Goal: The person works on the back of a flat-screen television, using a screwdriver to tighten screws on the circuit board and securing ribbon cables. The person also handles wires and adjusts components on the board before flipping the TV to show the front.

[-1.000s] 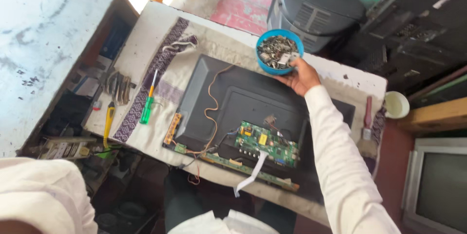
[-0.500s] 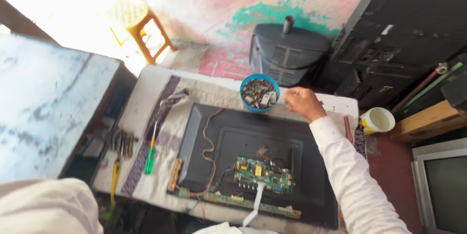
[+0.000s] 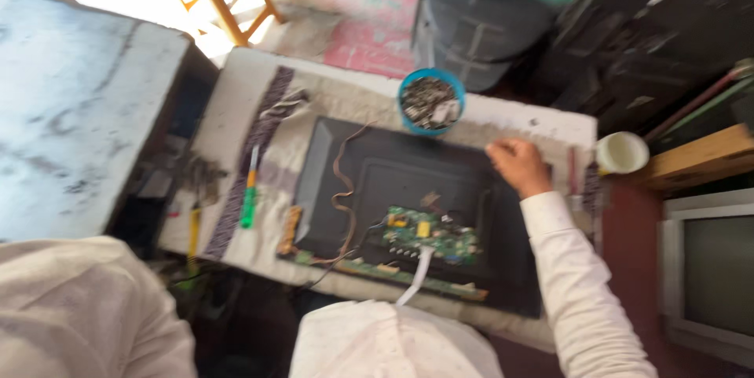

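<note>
Head view: right hand [image 3: 518, 164] rests on black panel [image 3: 408, 181].

Matt black plastic panel [image 3: 408, 181] (cloth beneath)

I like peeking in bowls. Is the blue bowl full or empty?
Nearly full. The blue bowl stands upright on the table, heaped with small grey metal bits; the blur hides what they are. The right hand rests apart, beside it.

right hand [image 3: 518, 164] extended, palm down, fingers curled
</note>
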